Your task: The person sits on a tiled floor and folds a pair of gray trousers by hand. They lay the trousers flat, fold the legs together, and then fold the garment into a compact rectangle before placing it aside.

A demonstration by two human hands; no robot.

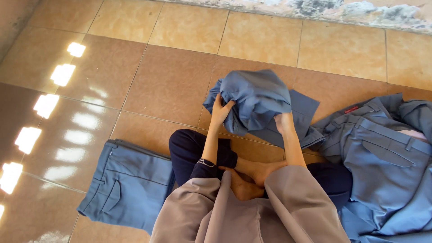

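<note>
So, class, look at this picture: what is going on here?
A person sits cross-legged on a tiled floor, seen from above. The left hand and the right hand both grip a bunched blue-grey garment, held up in front of the knees. A folded pair of blue trousers lies flat on the floor to the person's left. A loose heap of blue-grey trousers lies on the person's right.
</note>
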